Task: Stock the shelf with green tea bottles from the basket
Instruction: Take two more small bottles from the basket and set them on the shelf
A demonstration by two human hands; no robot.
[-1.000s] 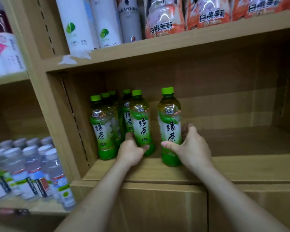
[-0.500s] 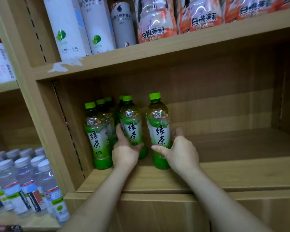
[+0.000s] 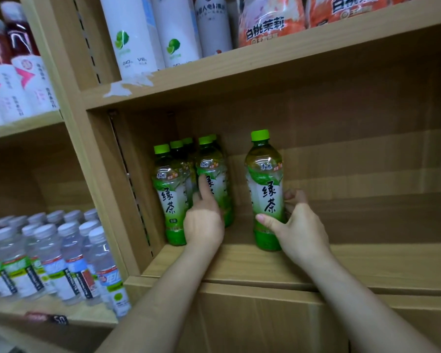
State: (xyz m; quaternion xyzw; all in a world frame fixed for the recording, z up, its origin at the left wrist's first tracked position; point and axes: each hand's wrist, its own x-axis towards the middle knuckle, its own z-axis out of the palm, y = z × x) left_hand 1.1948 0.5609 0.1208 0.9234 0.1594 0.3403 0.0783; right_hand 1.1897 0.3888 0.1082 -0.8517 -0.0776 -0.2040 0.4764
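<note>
- Broadly, wooden shelf unit (image 3: pixel 239 261) filling the view, with its middle bay open from 9 to 3 o'clock and mostly bare toward 3 o'clock.
- Up at 12 o'clock, upper shelf board (image 3: pixel 265 62) carrying tall white lime-marked bottles (image 3: pixel 130 34) and orange-labelled packs (image 3: pixel 270 21).
- Off at 8 o'clock, a crowd of clear water bottles (image 3: pixel 49 258) on the neighbouring lower shelf; at 10 o'clock, white-and-pink labelled bottles (image 3: pixel 18 87) above them.
- Near centre, toward 11 o'clock, a cluster of green tea bottles (image 3: pixel 171 197), upright, packed against the bay's left wall, green caps up.
- Just at centre, toward 3 o'clock of that cluster, a single green tea bottle (image 3: pixel 265 192) standing upright on the shelf board, apart from the cluster by a clear gap.
- Right hand (image 3: pixel 301 230) wrapped around the lower half of that single bottle, thumb across the front of the label, fingers curled behind: grasping it.
- Left hand (image 3: pixel 204 222) resting against the cluster's front right bottle, index finger stretched up along its label, other fingers loosely bent, not closed around anything.
- Bare forearms rising from 6 o'clock.
</note>
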